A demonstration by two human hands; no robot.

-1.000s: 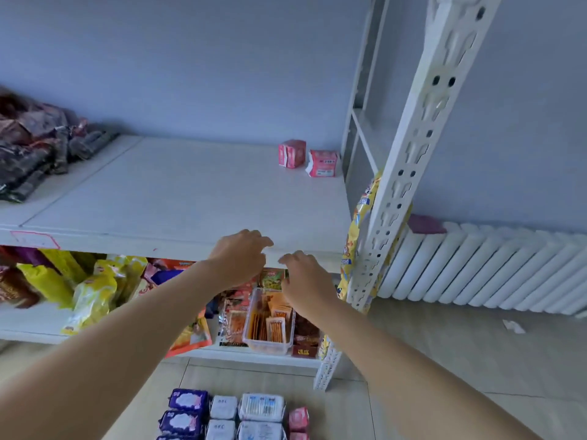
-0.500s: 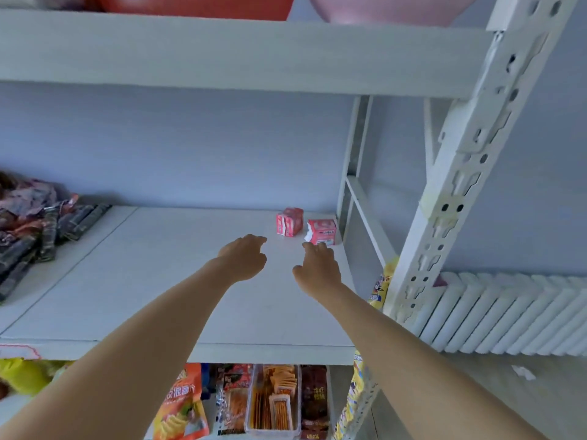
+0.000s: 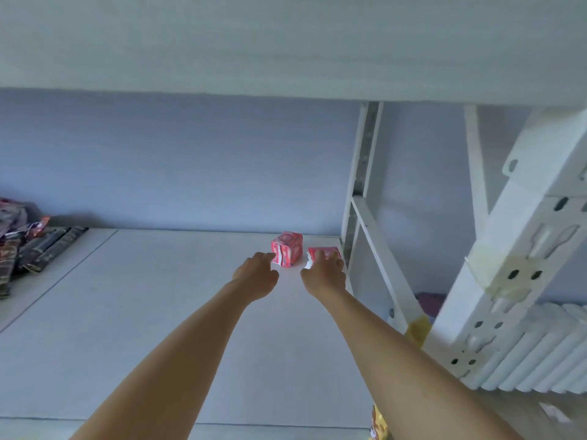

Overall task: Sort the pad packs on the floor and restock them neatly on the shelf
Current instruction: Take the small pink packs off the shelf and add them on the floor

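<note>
Two small red pad packs sit at the back right of the white shelf point(image 3: 152, 312). The left pack point(image 3: 288, 251) stands upright, and my left hand point(image 3: 258, 274) reaches it, fingertips touching its left side. The right pack point(image 3: 324, 253) lies lower near the corner, and my right hand point(image 3: 325, 274) covers its front, fingers curled over it. Whether that hand truly grips it is unclear. The floor packs are out of view.
Dark snack bags point(image 3: 28, 246) are piled at the shelf's far left. An upper shelf board point(image 3: 286, 46) hangs overhead. White perforated uprights point(image 3: 514, 265) and a diagonal brace point(image 3: 381, 258) bound the right side, with a white radiator point(image 3: 546, 347) beyond.
Both hands moved from the shelf's front edge to the two red packs at the back. My view rose, so the lower shelf and floor packs dropped out of sight.
</note>
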